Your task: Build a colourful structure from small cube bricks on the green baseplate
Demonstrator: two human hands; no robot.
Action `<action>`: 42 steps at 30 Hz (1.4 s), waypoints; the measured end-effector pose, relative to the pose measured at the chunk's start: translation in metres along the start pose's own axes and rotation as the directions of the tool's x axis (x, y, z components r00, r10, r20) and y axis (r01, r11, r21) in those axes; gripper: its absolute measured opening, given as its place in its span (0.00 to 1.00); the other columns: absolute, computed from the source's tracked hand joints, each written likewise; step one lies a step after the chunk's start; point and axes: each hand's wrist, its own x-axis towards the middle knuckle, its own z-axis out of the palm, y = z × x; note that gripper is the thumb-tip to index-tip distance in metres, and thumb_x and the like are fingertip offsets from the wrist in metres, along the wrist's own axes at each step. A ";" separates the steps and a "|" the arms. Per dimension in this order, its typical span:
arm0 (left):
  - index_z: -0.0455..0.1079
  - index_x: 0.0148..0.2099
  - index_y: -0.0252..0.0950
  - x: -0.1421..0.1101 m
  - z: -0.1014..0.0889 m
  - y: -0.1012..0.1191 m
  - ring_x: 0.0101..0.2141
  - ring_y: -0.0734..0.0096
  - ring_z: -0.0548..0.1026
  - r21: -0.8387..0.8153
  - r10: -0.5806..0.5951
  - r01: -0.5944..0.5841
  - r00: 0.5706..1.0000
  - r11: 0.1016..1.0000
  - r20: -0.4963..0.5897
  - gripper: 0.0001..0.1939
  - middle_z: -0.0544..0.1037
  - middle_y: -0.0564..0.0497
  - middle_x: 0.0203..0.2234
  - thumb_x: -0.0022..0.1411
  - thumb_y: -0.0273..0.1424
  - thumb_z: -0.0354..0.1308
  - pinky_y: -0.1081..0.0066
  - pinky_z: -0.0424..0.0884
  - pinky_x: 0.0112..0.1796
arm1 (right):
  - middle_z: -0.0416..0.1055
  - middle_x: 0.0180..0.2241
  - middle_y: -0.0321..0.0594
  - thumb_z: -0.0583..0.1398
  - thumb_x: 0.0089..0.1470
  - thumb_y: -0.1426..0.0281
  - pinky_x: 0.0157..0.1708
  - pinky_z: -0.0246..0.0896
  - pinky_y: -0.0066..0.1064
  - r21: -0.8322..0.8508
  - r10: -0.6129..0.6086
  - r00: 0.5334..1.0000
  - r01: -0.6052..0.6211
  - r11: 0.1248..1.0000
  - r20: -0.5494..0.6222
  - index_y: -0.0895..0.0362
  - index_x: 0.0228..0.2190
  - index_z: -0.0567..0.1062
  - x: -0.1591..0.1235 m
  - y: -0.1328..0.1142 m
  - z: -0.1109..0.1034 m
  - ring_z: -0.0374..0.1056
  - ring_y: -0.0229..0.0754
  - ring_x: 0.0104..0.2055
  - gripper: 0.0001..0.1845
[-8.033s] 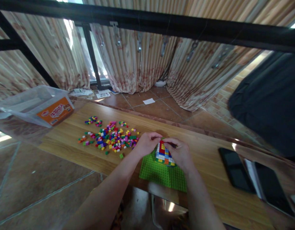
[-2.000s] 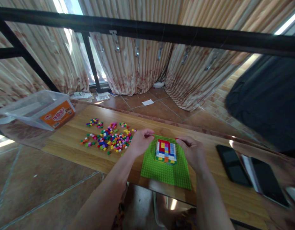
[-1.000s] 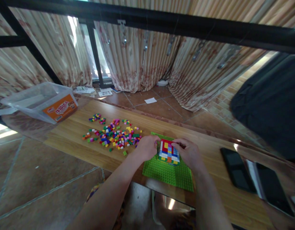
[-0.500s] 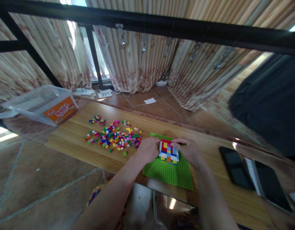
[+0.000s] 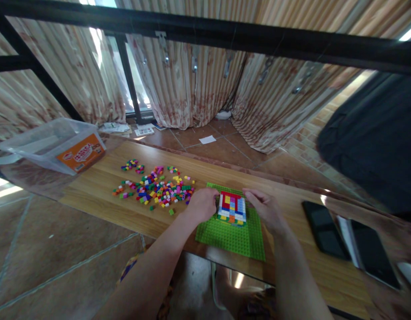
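Observation:
A low build of toy bricks (image 5: 232, 209) in red, white, blue, yellow and orange sits on a green studded baseplate (image 5: 232, 242). Close by its left side is my left hand (image 5: 203, 205), with the fingers curled; whether they touch the build I cannot tell. My right hand (image 5: 263, 208) hovers just right of the build's far corner, apart from it. Its thumb and fingers are pinched together, and anything between them is too small to make out. Loose bricks (image 5: 165, 191) of many colours lie scattered to the left of the baseplate.
A clear plastic box (image 5: 55, 142) with an orange label stands at the left end of the wooden table (image 5: 101, 202). To the right lie a black phone (image 5: 325, 229) and a second dark device (image 5: 373, 253). Curtains (image 5: 198, 89) hang behind a black rail (image 5: 205, 31).
My right hand has come off the build's top edge and moved slightly right. My left hand stays at the left side. The whole view has shifted a little.

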 end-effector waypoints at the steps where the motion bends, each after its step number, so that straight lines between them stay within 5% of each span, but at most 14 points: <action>1: 0.76 0.45 0.36 0.000 0.000 0.000 0.43 0.62 0.77 -0.002 0.006 -0.006 1.000 1.000 -0.003 0.18 0.80 0.45 0.41 0.59 0.22 0.48 0.66 0.71 0.45 | 0.78 0.38 0.44 0.62 0.45 0.49 0.37 0.69 0.36 0.018 0.019 1.000 -0.019 1.000 -0.015 0.55 0.37 0.80 0.000 0.000 0.000 0.73 0.44 0.38 0.25; 16: 0.75 0.46 0.37 0.000 0.001 0.000 0.42 0.62 0.77 0.012 0.004 -0.004 1.000 1.000 0.003 0.18 0.80 0.45 0.41 0.59 0.22 0.48 0.65 0.71 0.45 | 0.74 0.20 0.38 0.68 0.34 0.49 0.23 0.61 0.29 0.150 0.152 0.988 -0.152 0.977 0.013 0.59 0.24 0.80 0.002 -0.006 0.026 0.66 0.38 0.22 0.25; 25: 0.76 0.43 0.36 -0.002 0.003 0.000 0.42 0.63 0.77 -0.004 0.019 -0.019 1.000 1.000 -0.011 0.16 0.80 0.44 0.40 0.59 0.22 0.48 0.66 0.70 0.45 | 0.75 0.20 0.38 0.69 0.29 0.49 0.24 0.62 0.31 0.164 0.184 0.983 -0.182 0.969 0.002 0.58 0.23 0.80 0.004 -0.005 0.028 0.67 0.40 0.21 0.25; 35: 0.75 0.47 0.35 0.000 -0.003 -0.005 0.42 0.65 0.77 -0.073 -0.012 0.009 0.999 0.997 -0.045 0.17 0.80 0.45 0.41 0.60 0.22 0.49 0.68 0.70 0.47 | 0.75 0.22 0.38 0.66 0.35 0.46 0.25 0.63 0.31 0.149 0.116 0.993 -0.113 0.982 -0.010 0.59 0.25 0.80 -0.002 -0.002 0.031 0.68 0.40 0.23 0.28; 42: 0.75 0.46 0.33 0.000 -0.008 -0.009 0.42 0.66 0.77 -0.128 -0.050 0.040 0.996 0.991 -0.080 0.17 0.80 0.45 0.41 0.59 0.21 0.50 0.68 0.70 0.48 | 0.78 0.28 0.43 0.63 0.42 0.45 0.31 0.67 0.33 0.297 0.166 0.984 -0.140 0.944 -0.064 0.59 0.31 0.80 -0.005 0.003 0.031 0.73 0.44 0.30 0.29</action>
